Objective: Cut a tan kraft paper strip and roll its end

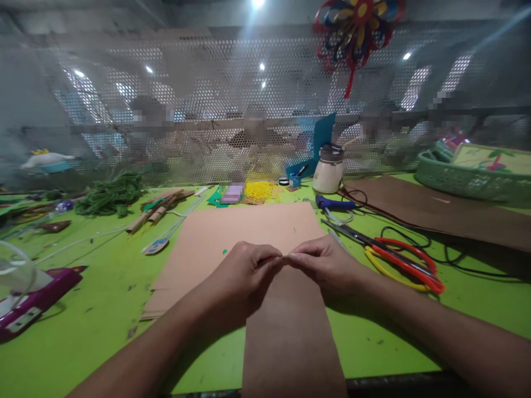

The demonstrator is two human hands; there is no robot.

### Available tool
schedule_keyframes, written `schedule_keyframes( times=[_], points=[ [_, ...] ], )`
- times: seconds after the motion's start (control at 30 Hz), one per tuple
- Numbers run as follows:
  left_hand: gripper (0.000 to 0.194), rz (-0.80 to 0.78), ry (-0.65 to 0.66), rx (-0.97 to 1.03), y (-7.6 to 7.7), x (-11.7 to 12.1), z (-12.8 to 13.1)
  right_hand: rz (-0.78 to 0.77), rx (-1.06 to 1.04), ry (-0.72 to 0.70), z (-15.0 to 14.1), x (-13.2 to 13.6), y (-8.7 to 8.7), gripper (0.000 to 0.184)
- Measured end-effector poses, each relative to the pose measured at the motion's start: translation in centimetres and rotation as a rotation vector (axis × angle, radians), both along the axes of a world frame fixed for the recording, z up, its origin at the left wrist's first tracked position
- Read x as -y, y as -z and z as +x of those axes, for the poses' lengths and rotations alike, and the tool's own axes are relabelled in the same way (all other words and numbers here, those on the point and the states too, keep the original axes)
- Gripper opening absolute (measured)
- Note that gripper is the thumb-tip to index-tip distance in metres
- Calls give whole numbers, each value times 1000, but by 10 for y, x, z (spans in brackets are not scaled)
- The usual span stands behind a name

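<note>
A long strip of brown paper (290,337) runs from the table's front edge up to my two hands. My left hand (249,271) pinches its far edge between thumb and fingers. Right beside it, my right hand (327,262) grips the same edge, the fingertips of both hands nearly meeting. A small bit of that edge shows between them and looks folded or rolled. Under and beyond the hands lies a stack of lighter tan paper sheets (249,221). Scissors (394,257) with red and yellow handles rest to the right of my right hand.
A blue glue gun (336,203) and a white jar (328,171) stand behind the scissors. Dark brown sheets (406,207) and a green basket (464,177) are at the right. At the left are green yarn (112,193), paper rolls (160,210) and a purple power strip (41,301).
</note>
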State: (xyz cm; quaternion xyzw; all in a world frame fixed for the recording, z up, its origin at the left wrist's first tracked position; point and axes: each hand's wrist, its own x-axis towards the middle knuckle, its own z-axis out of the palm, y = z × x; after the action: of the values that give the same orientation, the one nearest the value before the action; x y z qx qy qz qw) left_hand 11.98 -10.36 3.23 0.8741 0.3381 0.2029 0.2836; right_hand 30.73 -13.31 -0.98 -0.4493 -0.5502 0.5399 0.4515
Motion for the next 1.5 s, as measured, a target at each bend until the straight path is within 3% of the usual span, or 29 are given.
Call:
schedule_keyframes(
  times=[0.13, 0.3, 0.47, 0.7, 1.0, 1.3, 1.5],
  points=[
    [36, -25, 20, -35, -6, -1, -1, 83, 180, -18, 3, -1, -3, 31],
    [36, -18, 24, -80, -5, 2, 2, 420, 526, -66, 5, 0, -14, 26],
    [39, -38, 29, -91, -2, -1, 1, 483, 604, -92, 5, 3, -17, 33],
    [29, -27, 156, -232, -4, -25, -11, 382, 582, -110, 10, -1, -15, 37],
    [26, -68, 180, -206, -6, -25, -12, 281, 532, -116, 9, -1, -16, 33],
    [23, -483, 66, 71, 12, -22, -2, 174, 434, -117, 8, -5, -14, 31],
    [24, -801, 13, 320, 12, -21, -5, -31, 54, -40, 15, -6, -8, 28]
  ],
)
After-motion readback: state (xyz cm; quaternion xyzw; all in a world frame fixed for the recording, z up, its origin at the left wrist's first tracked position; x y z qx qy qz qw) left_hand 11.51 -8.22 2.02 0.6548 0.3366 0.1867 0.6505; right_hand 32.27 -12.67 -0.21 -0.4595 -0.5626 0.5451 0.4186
